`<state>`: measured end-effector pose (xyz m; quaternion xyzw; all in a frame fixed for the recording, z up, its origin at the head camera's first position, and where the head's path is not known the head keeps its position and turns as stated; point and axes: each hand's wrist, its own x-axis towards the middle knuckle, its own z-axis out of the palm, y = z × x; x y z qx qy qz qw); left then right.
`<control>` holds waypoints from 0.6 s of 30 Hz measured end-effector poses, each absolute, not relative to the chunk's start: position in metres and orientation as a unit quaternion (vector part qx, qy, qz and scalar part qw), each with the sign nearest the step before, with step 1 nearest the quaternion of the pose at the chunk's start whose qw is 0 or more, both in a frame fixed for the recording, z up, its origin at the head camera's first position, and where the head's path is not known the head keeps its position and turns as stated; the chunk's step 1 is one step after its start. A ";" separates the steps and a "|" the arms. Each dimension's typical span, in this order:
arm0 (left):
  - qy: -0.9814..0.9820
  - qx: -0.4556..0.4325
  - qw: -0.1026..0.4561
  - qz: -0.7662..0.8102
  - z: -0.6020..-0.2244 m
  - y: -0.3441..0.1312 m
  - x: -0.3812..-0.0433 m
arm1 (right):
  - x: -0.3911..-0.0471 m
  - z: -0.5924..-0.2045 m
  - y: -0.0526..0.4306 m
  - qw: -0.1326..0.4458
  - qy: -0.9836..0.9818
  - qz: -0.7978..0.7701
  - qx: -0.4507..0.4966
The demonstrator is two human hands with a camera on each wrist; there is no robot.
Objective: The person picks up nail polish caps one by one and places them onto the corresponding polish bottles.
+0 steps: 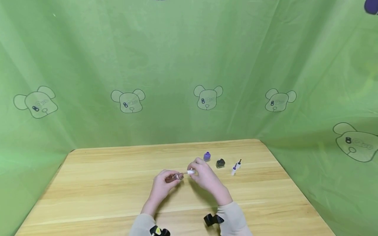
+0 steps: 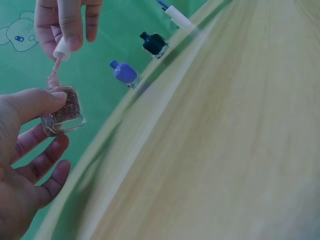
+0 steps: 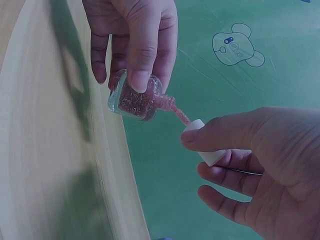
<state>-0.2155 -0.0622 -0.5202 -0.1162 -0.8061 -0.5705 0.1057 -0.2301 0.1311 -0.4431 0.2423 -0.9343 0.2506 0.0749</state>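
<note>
My left hand (image 1: 162, 185) pinches a clear glass nail polish bottle (image 2: 67, 111) filled with pinkish glitter, its thumb pressed on the front. The bottle is tipped, with its open neck (image 3: 165, 102) toward the other hand. My right hand (image 1: 205, 176) pinches the white brush cap (image 3: 205, 145) between thumb and fingers. From the cap a pink-coated brush stem (image 3: 182, 116) runs down to the bottle's neck, its tip at the mouth. Both hands are raised over the middle of the wooden table.
Beyond the right hand stand an uncapped purple polish bottle (image 1: 207, 157) and a dark polish bottle (image 1: 220, 163). To their right, two white brush caps, a nearer one (image 1: 233, 171) and a farther one (image 1: 238, 165), stand brush-up on the table (image 1: 118, 196). Green curtain (image 1: 168, 65) surrounds the table.
</note>
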 end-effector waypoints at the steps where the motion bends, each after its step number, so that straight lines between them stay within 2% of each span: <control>1: -0.807 -0.117 0.106 -0.569 -0.520 -0.062 -0.216 | -0.230 -0.443 0.131 0.075 -0.934 0.250 0.243; 18: -0.804 -0.133 0.114 -0.568 -0.523 -0.060 -0.216 | -0.229 -0.446 0.129 0.088 -0.930 0.245 0.260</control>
